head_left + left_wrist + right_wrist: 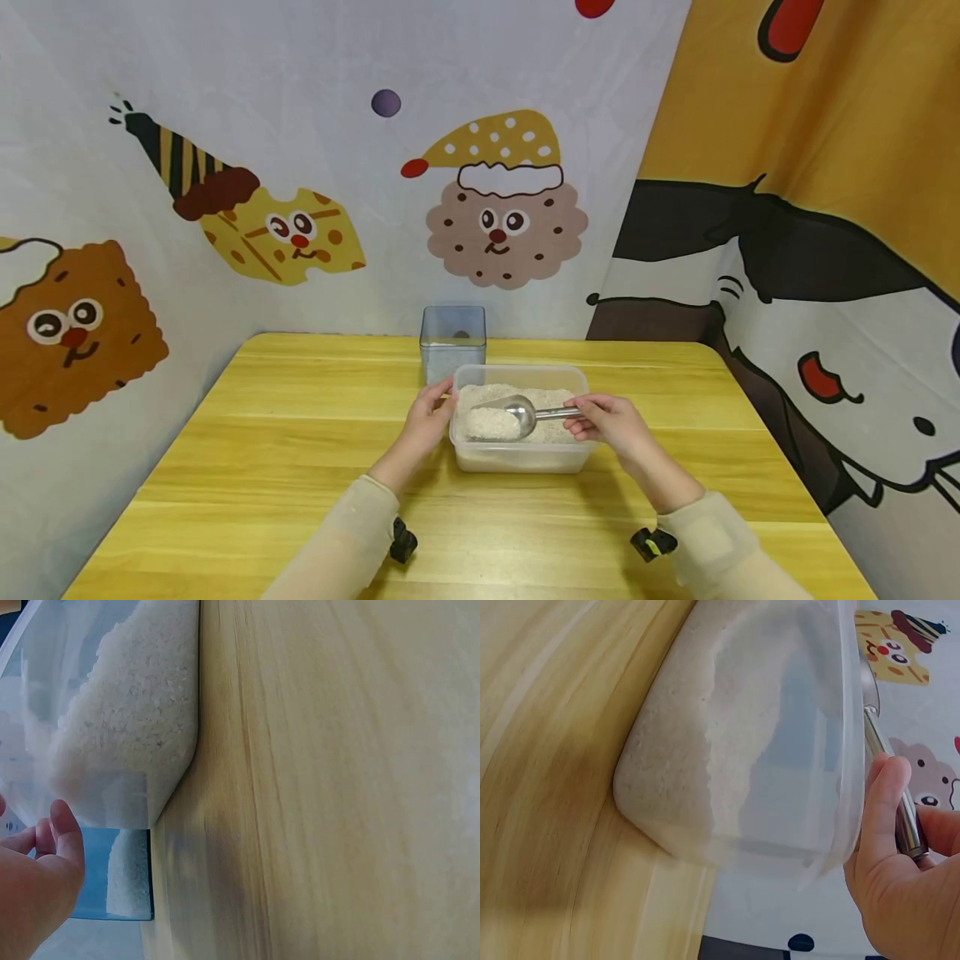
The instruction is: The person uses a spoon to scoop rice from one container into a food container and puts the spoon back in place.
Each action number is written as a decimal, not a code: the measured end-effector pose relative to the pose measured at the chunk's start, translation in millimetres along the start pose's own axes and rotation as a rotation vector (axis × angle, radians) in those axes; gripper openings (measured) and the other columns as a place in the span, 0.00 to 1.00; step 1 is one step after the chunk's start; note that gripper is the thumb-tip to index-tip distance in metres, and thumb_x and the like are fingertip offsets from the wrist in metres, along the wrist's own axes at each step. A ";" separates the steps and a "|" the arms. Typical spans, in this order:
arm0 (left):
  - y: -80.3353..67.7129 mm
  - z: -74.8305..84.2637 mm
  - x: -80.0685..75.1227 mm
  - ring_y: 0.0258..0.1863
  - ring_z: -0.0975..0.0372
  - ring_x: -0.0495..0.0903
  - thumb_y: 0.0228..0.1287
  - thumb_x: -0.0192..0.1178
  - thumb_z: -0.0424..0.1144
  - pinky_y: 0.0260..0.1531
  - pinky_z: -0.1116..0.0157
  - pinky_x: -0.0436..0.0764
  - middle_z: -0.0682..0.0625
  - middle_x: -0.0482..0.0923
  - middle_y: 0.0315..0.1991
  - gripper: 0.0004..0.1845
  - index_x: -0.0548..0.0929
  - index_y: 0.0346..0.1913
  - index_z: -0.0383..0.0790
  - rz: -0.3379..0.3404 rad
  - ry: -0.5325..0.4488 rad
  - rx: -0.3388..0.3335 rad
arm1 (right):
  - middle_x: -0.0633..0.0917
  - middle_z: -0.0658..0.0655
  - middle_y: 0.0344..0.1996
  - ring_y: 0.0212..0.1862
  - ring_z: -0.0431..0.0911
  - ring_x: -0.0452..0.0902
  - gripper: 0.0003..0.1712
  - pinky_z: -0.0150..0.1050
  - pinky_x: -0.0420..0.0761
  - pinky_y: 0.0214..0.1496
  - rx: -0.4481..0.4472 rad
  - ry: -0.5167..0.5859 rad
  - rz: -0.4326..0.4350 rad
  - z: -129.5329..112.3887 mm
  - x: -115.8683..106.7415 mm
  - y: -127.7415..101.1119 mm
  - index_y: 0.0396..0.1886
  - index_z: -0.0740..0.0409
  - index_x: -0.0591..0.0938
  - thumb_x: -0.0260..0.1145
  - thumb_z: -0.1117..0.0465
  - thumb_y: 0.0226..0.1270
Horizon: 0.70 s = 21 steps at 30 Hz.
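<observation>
Right hand (611,422): fingers curled round the handle of a metal scoop (510,414), gripping it just beyond the tub's right rim. The right wrist view confirms thumb and fingers wrapped on the handle. The scoop bowl sits over the rice, heaped with grains, mouth facing left, roughly level.

Left hand (429,414): fingers fairly straight, resting against the left wall of the tub (517,457); relaxed, not clasping anything.

Risks, as judged:
- The scoop is loaded above its rim. Any tilt or jerk while it travels would shed grains onto the table (262,467).
- The tub is light, thin plastic. If the scoop drags on a wall, the tub could slide or tip; only the left hand's light contact braces it.
- The small bin (452,340) has a narrower mouth than the tub, so a wide scoop could spill over its edges.

Appearance of the rice (547,400): white, fine-grained, dry-looking, filling the clear rectangular tub to about half depth. Wrist views show it banked unevenly, higher against one wall.

Tub location: centre of the yellow wooden table, between the two hands. The bin stands just behind it, holding a little rice, close to the cartoon-printed backdrop (495,200).
</observation>
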<state>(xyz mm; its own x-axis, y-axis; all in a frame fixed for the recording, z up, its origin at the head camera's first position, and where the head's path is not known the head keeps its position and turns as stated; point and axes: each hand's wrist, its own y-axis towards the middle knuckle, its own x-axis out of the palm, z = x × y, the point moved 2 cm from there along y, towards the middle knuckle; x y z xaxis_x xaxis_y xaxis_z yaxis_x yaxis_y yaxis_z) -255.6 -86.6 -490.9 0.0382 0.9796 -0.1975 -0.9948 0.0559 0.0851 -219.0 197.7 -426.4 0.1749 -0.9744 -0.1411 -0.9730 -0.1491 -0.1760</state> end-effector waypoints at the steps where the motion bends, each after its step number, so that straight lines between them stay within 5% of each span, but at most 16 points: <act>1: -0.1 -0.3 -0.1 0.52 0.50 0.75 0.71 0.52 0.35 0.46 0.68 0.75 0.39 0.70 0.52 0.23 0.68 0.66 0.31 0.000 0.002 0.000 | 0.86 0.53 0.26 0.29 0.38 0.82 0.21 0.32 0.82 0.34 0.004 0.007 0.004 0.3 -1.6 -0.3 0.53 0.81 0.72 0.50 0.62 0.75; 19: 2.0 -2.8 1.0 0.52 0.50 0.74 0.71 0.51 0.34 0.48 0.65 0.75 0.38 0.71 0.53 0.23 0.68 0.66 0.31 0.008 0.013 -0.008 | 0.86 0.49 0.28 0.32 0.37 0.81 0.24 0.30 0.82 0.38 0.046 0.121 -0.007 9.9 -20.7 -4.0 0.56 0.79 0.70 0.48 0.60 0.76; 21: -1.4 6.6 0.1 0.52 0.48 0.74 0.70 0.51 0.33 0.50 0.62 0.75 0.36 0.70 0.54 0.23 0.68 0.65 0.30 0.003 0.002 -0.013 | 0.86 0.49 0.28 0.32 0.37 0.81 0.24 0.30 0.82 0.38 0.047 0.122 -0.006 10.1 -22.3 -4.3 0.57 0.79 0.69 0.48 0.60 0.76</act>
<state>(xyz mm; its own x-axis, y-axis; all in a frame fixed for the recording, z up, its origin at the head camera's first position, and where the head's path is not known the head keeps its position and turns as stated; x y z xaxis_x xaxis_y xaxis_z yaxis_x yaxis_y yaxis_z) -253.6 -85.3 -484.6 0.0352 0.9792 -0.1996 -0.9961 0.0507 0.0728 -217.2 221.8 -432.4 0.1579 -0.9872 -0.0207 -0.9634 -0.1494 -0.2224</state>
